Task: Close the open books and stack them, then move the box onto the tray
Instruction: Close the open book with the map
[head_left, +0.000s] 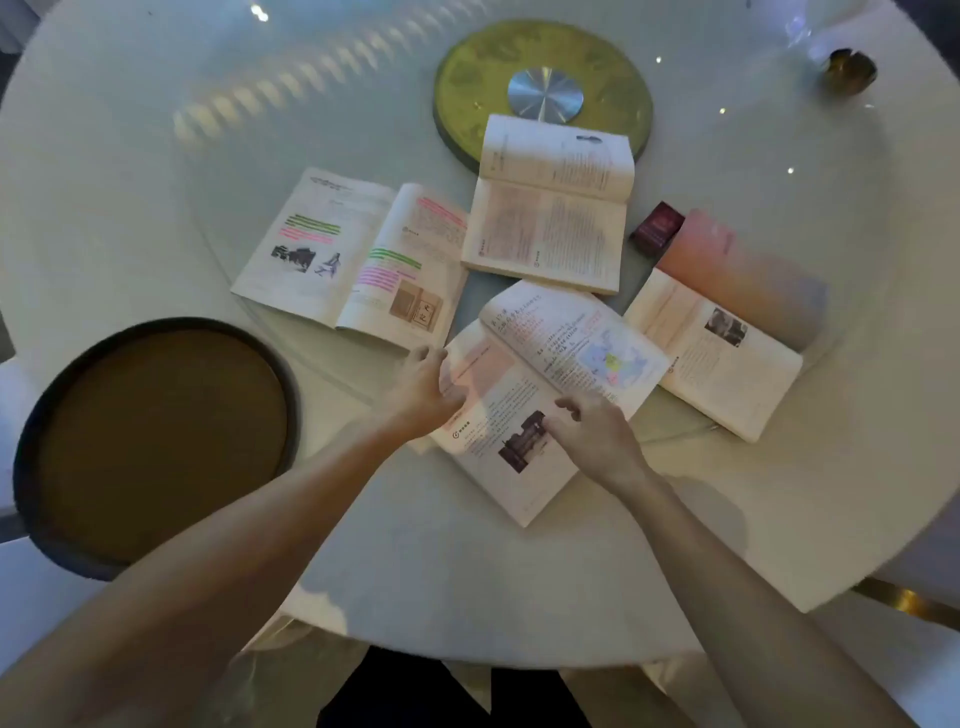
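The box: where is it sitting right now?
In the head view, the small dark red box lies on the table's right half, between the far open book and the rightmost open book.

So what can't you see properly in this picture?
- Head view: the words in the open books are too small and blurred to read.
- The box is partly behind the pink page of the far right book; its label is unreadable.
- The left hand covers the near book's left edge.
- The tray edge is hidden by the left forearm.
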